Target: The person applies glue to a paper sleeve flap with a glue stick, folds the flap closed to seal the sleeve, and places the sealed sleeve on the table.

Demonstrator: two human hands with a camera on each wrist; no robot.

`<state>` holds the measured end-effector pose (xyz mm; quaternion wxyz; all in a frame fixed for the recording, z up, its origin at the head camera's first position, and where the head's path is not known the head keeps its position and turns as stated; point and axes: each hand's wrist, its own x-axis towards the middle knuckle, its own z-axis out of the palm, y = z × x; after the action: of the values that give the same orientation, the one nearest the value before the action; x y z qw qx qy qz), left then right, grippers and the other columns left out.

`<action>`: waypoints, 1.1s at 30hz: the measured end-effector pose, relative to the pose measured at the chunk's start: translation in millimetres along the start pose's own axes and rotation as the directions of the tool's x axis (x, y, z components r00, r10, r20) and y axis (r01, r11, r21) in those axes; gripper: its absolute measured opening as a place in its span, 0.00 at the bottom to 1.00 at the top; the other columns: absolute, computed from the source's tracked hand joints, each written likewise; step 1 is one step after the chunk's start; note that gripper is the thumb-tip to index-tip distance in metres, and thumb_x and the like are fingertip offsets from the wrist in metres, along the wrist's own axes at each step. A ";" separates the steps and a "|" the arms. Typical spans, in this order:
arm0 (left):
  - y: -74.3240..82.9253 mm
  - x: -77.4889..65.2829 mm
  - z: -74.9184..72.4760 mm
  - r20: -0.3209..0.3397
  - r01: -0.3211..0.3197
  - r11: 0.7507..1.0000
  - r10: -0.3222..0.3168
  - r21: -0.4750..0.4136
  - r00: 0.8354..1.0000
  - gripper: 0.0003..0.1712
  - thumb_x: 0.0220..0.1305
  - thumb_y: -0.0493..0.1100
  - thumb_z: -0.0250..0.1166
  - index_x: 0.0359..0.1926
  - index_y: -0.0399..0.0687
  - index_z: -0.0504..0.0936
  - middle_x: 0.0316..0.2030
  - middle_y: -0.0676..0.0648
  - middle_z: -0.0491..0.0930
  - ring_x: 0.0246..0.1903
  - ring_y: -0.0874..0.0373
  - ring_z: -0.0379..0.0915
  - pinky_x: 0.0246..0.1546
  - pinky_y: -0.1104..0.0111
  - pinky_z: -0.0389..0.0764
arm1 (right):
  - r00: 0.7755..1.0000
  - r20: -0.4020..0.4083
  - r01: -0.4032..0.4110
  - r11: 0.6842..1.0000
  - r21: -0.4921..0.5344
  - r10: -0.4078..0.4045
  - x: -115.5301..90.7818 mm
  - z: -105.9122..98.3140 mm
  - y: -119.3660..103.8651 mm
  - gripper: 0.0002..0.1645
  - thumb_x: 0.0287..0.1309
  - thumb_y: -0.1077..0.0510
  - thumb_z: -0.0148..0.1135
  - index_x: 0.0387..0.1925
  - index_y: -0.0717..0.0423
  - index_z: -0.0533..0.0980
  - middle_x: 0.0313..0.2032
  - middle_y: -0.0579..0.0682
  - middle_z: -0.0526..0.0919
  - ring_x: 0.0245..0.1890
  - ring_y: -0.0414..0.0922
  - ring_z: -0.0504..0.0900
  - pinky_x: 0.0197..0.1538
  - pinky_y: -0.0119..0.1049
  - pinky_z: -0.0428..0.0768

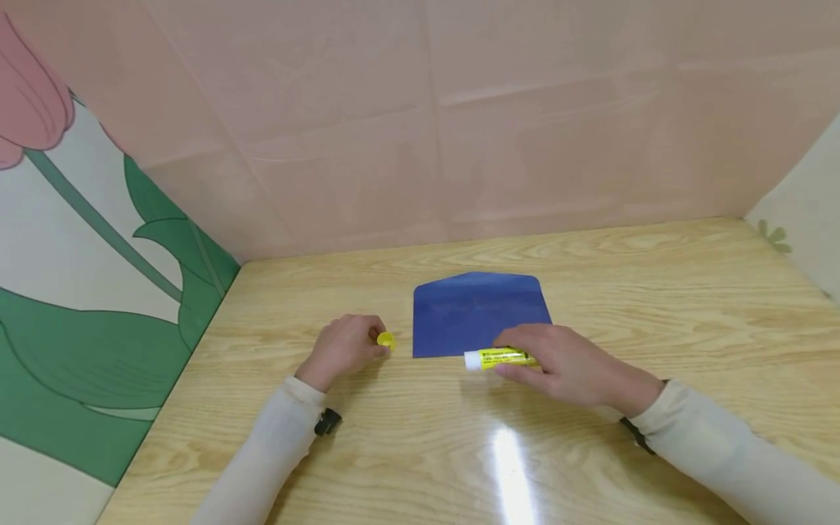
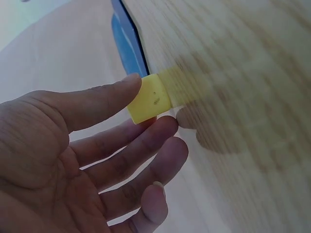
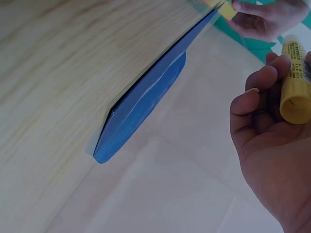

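A yellow glue stick (image 1: 504, 357) with a white end is gripped by my right hand (image 1: 569, 363), just above the near edge of a blue envelope (image 1: 475, 313). The envelope lies on the table, its flap (image 3: 141, 121) raised along the far side. Left of it, my left hand (image 1: 344, 350) pinches a small yellow cap (image 2: 149, 98) between thumb and fingers, at the tabletop. The cap's hollow side faces the head camera. In the right wrist view the glue stick (image 3: 296, 82) lies across the curled fingers, its yellow base toward the camera.
The wood-grain table (image 1: 394, 452) reaches back to a pink covered wall (image 1: 446, 131). A panel with a painted tulip and green leaves (image 1: 98, 350) borders the left side, and a pale wall (image 1: 807, 211) the right.
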<state>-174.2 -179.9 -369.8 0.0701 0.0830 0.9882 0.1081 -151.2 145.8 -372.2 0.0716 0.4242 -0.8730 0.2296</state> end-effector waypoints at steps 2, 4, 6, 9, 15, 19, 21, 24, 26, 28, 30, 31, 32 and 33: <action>0.3 0.2 -0.7 -0.002 -0.006 1.000 0.006 0.000 1.000 0.14 0.54 0.50 0.71 0.42 0.54 0.83 0.37 0.55 0.85 0.37 0.58 0.79 0.39 0.62 0.78 | 1.000 -0.002 0.002 1.000 0.000 -0.002 0.4 -0.5 0.1 0.06 0.63 0.44 0.57 0.41 0.34 0.75 0.35 0.25 0.76 0.34 0.26 0.72 0.38 0.28 0.75; 0.4 0.6 -1.3 -0.006 -0.014 1.000 0.014 -0.003 1.000 0.15 0.54 0.50 0.71 0.42 0.53 0.83 0.37 0.54 0.85 0.36 0.58 0.79 0.38 0.63 0.78 | 1.000 -0.006 0.007 1.000 -0.001 -0.007 0.9 -1.0 0.3 0.06 0.63 0.44 0.58 0.41 0.35 0.75 0.35 0.25 0.76 0.34 0.26 0.73 0.38 0.28 0.75; 0.3 0.6 -2.0 -0.005 -0.017 1.000 0.017 0.002 1.000 0.15 0.54 0.49 0.71 0.42 0.52 0.83 0.36 0.54 0.84 0.34 0.58 0.78 0.36 0.63 0.77 | 1.000 -0.006 0.009 1.000 -0.004 -0.009 1.7 -1.2 0.5 0.06 0.63 0.44 0.58 0.41 0.35 0.75 0.35 0.25 0.76 0.34 0.26 0.73 0.38 0.28 0.75; 0.0 0.3 -2.5 -0.004 -0.017 1.000 0.017 0.018 1.000 0.14 0.53 0.49 0.72 0.41 0.52 0.84 0.33 0.54 0.82 0.31 0.60 0.75 0.32 0.65 0.75 | 1.000 0.001 0.008 1.000 -0.005 -0.008 3.2 -1.3 0.6 0.07 0.63 0.43 0.57 0.41 0.35 0.75 0.36 0.25 0.76 0.34 0.26 0.73 0.38 0.28 0.75; 1.3 1.2 -2.4 -0.026 -0.043 0.998 0.044 0.046 0.999 0.13 0.51 0.49 0.72 0.39 0.54 0.84 0.30 0.55 0.79 0.29 0.60 0.72 0.29 0.66 0.73 | 1.000 0.001 0.002 1.000 -0.007 -0.002 4.8 -2.9 1.3 0.07 0.63 0.43 0.57 0.41 0.34 0.75 0.35 0.25 0.76 0.34 0.26 0.73 0.38 0.28 0.75; 3.3 1.6 -3.2 -0.025 -0.056 0.997 0.058 0.058 0.998 0.16 0.51 0.50 0.72 0.41 0.53 0.84 0.32 0.54 0.80 0.30 0.59 0.74 0.30 0.65 0.74 | 1.000 0.011 -0.003 1.000 -0.004 0.003 5.2 -3.7 1.8 0.07 0.64 0.42 0.56 0.42 0.34 0.75 0.35 0.25 0.76 0.34 0.26 0.73 0.37 0.28 0.75; 3.8 1.5 -3.8 -0.021 -0.057 0.996 0.058 0.065 0.998 0.17 0.51 0.51 0.72 0.42 0.53 0.83 0.32 0.53 0.80 0.31 0.59 0.75 0.30 0.65 0.75 | 1.000 0.018 -0.005 1.000 -0.001 0.005 5.8 -3.6 1.6 0.08 0.64 0.42 0.55 0.42 0.34 0.75 0.36 0.26 0.76 0.34 0.26 0.73 0.37 0.28 0.75; 3.3 0.7 -4.0 -0.010 -0.054 0.996 0.055 0.072 0.998 0.17 0.51 0.51 0.72 0.42 0.53 0.83 0.33 0.53 0.81 0.31 0.59 0.75 0.31 0.64 0.76 | 1.000 0.022 -0.003 1.000 -0.003 0.003 7.1 -2.2 0.8 0.09 0.64 0.42 0.55 0.42 0.35 0.75 0.36 0.26 0.77 0.34 0.27 0.73 0.38 0.28 0.75; 2.6 -0.8 -2.3 -0.002 -0.046 0.997 0.047 0.064 0.999 0.17 0.51 0.51 0.73 0.42 0.53 0.83 0.33 0.54 0.80 0.31 0.59 0.75 0.32 0.64 0.76 | 1.000 0.026 0.001 1.000 -0.006 0.000 7.0 -1.0 -0.2 0.09 0.64 0.42 0.55 0.42 0.36 0.75 0.36 0.27 0.77 0.35 0.27 0.73 0.38 0.28 0.75; 2.5 -2.0 0.9 0.001 -0.044 0.997 0.044 0.057 0.999 0.19 0.50 0.51 0.73 0.43 0.53 0.83 0.33 0.54 0.80 0.31 0.59 0.75 0.32 0.64 0.76 | 0.999 0.032 -0.006 1.000 -0.009 0.006 5.4 0.0 -1.1 0.09 0.65 0.41 0.54 0.42 0.36 0.75 0.36 0.26 0.77 0.35 0.27 0.73 0.38 0.28 0.75; 2.8 -2.9 4.7 0.002 -0.048 0.998 0.048 0.047 0.999 0.21 0.49 0.51 0.74 0.45 0.54 0.83 0.34 0.54 0.80 0.32 0.59 0.75 0.33 0.63 0.76 | 0.999 0.035 -0.013 1.000 -0.010 0.013 2.6 0.3 -1.6 0.09 0.65 0.41 0.54 0.42 0.36 0.75 0.36 0.26 0.76 0.34 0.27 0.73 0.38 0.28 0.75; 3.1 -3.2 6.2 0.000 -0.051 0.998 0.052 0.042 0.999 0.22 0.49 0.51 0.74 0.46 0.54 0.82 0.34 0.54 0.80 0.32 0.59 0.75 0.33 0.63 0.76 | 0.999 0.035 -0.018 1.000 -0.012 0.018 1.2 0.2 -1.9 0.09 0.65 0.41 0.54 0.42 0.35 0.75 0.36 0.26 0.76 0.34 0.27 0.73 0.38 0.28 0.75; 3.4 -3.2 7.2 -0.003 -0.054 0.998 0.054 0.043 0.999 0.24 0.49 0.52 0.74 0.48 0.54 0.82 0.34 0.54 0.80 0.32 0.59 0.75 0.33 0.63 0.76 | 0.999 0.033 -0.022 1.000 -0.013 0.022 0.0 0.1 -1.8 0.09 0.65 0.41 0.54 0.42 0.35 0.75 0.36 0.26 0.76 0.34 0.27 0.73 0.38 0.28 0.75; 3.9 -4.0 6.5 -0.006 -0.056 0.997 0.056 0.050 0.998 0.26 0.48 0.52 0.74 0.50 0.54 0.81 0.35 0.53 0.81 0.33 0.59 0.76 0.33 0.62 0.77 | 0.999 0.030 -0.022 1.000 -0.014 0.023 -0.7 -0.1 -1.6 0.09 0.65 0.41 0.54 0.42 0.35 0.75 0.36 0.26 0.76 0.35 0.27 0.73 0.38 0.28 0.75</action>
<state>-168.8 -175.5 -374.7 0.0613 0.1120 0.9881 0.0855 -149.6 145.5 -371.8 0.0585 0.4174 -0.8802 0.2181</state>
